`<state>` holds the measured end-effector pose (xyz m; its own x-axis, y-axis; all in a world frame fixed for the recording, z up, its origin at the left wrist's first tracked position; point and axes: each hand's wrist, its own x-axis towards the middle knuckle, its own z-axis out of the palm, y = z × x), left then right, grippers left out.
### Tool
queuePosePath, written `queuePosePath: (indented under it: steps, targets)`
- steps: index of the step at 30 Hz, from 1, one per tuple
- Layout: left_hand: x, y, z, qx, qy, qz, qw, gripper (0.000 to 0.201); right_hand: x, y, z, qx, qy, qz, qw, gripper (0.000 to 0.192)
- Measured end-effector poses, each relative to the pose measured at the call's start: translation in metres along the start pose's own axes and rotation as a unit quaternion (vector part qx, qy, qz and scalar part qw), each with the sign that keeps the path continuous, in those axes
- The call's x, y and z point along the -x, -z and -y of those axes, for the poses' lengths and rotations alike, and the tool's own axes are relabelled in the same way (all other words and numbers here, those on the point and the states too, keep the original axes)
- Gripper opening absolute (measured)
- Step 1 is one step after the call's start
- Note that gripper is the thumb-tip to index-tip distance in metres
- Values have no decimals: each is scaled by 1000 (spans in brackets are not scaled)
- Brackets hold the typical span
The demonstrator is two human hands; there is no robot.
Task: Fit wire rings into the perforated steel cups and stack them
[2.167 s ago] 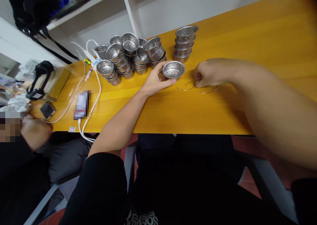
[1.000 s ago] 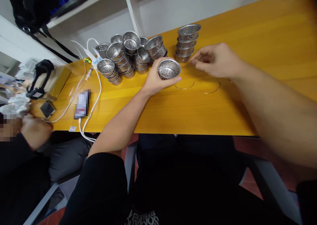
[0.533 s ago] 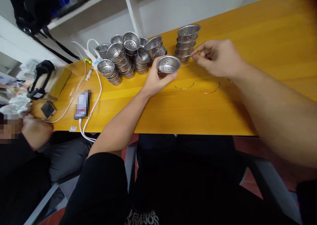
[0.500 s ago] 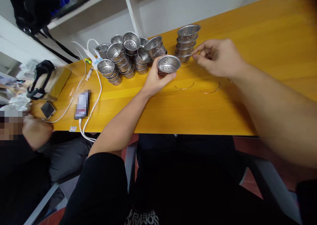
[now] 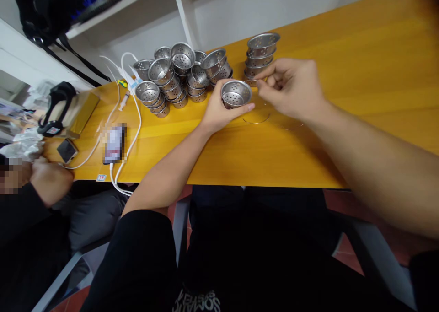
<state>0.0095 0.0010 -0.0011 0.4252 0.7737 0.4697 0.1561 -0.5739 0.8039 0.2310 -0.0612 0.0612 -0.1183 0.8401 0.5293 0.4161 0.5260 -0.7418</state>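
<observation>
Two hands at one perforated steel cup (image 5: 236,94) on the yellow table (image 5: 360,69): left hand (image 5: 219,110) wrapped around it, right hand (image 5: 291,90) pinching a thin wire piece (image 5: 253,80) at its right rim; wire could slip from the fingertips, likely if the cup rotates.
</observation>
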Motion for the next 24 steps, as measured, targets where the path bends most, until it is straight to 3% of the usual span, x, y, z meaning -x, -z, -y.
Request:
queuePosePath:
  steps: [10,19,24]
  targets:
    - [6,-11,-23,53,30,10,998,109,0,-9,0,-4,-35,-13,999,23]
    - [7,-14,-20,21,20,31,999,115,0,-11,1,4,-49,-20,999,12]
    - [9,-14,-28,-1,29,-1,1000,105,1,-17,6,-28,-50,-20,998,16]
